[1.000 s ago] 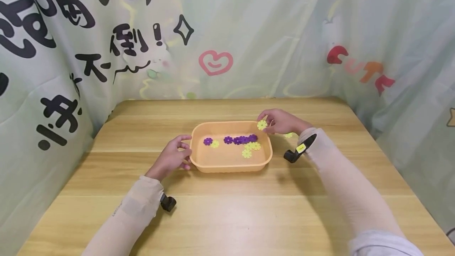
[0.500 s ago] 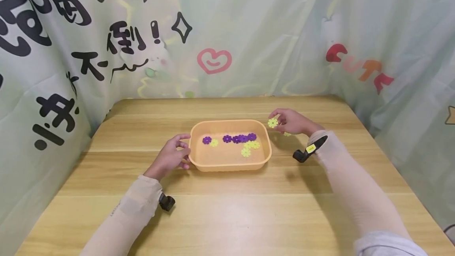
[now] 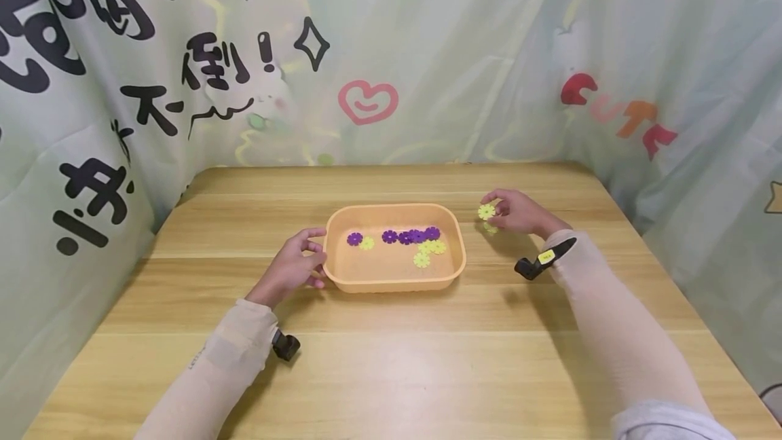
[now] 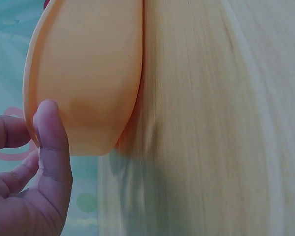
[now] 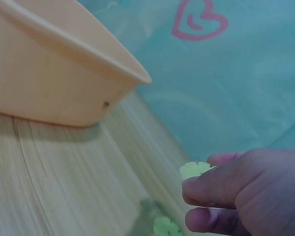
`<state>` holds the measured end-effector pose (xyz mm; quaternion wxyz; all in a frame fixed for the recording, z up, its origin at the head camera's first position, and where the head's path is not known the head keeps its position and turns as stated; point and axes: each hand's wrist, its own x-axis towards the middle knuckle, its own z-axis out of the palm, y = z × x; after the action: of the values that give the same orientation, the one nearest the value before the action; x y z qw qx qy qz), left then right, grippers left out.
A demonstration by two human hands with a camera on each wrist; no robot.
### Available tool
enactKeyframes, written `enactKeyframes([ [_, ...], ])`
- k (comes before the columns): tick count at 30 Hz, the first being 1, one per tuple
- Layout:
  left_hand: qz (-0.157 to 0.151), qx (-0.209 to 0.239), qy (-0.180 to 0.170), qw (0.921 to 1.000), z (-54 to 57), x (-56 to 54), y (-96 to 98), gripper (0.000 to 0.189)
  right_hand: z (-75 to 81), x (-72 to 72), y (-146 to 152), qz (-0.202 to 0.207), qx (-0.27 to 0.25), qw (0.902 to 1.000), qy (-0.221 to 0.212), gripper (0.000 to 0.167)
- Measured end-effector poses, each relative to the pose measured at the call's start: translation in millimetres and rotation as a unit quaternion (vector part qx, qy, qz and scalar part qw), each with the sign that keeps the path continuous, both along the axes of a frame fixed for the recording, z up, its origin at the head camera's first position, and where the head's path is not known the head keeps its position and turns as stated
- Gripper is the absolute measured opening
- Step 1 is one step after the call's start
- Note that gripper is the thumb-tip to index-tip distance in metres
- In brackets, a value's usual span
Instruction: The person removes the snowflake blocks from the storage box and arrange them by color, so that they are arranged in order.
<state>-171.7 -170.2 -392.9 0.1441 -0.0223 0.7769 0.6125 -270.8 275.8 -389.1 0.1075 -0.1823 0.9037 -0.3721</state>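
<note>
In the head view an orange plastic basin (image 3: 391, 284) stands mid-table. My left hand (image 3: 293, 265) pinches its left end; the left wrist view shows the thumb (image 4: 51, 132) on one side of the basin wall and a finger on the other. Right of the basin, my right hand (image 3: 519, 212) holds a yellow flower-shaped piece (image 3: 486, 212) between thumb and fingers, above the table. A second yellow flower-shaped piece (image 5: 165, 226) lies on the table just below that hand. Inside the basin are several purple flower-shaped pieces (image 3: 389, 237) and several yellow ones (image 3: 421, 260).
The wooden table (image 3: 403, 372) extends around the basin on every side. A printed curtain (image 3: 452, 73) hangs along the back and both sides of the table. A black wrist camera (image 3: 530, 267) sits on the right wrist, another (image 3: 285, 345) on the left.
My right hand has moved right, from over the basin's right rim to the table beside it, still holding the yellow flower-shaped piece. The left hand stays at the basin's left end.
</note>
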Motion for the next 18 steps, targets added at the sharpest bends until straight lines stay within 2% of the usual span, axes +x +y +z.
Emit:
enactKeyframes([
  [12,-0.001,0.003,-0.004,1.0000,-1.6,1.3,-0.5,0.052,-15.0,6.5,22,-0.031,-0.009,0.9994,-0.015,0.042],
  [18,0.000,0.006,-0.003,1.0000,-1.3,-0.1,-1.3,0.052,-17.3,8.6,28,-0.037,-0.002,0.9992,-0.015,0.039],
])
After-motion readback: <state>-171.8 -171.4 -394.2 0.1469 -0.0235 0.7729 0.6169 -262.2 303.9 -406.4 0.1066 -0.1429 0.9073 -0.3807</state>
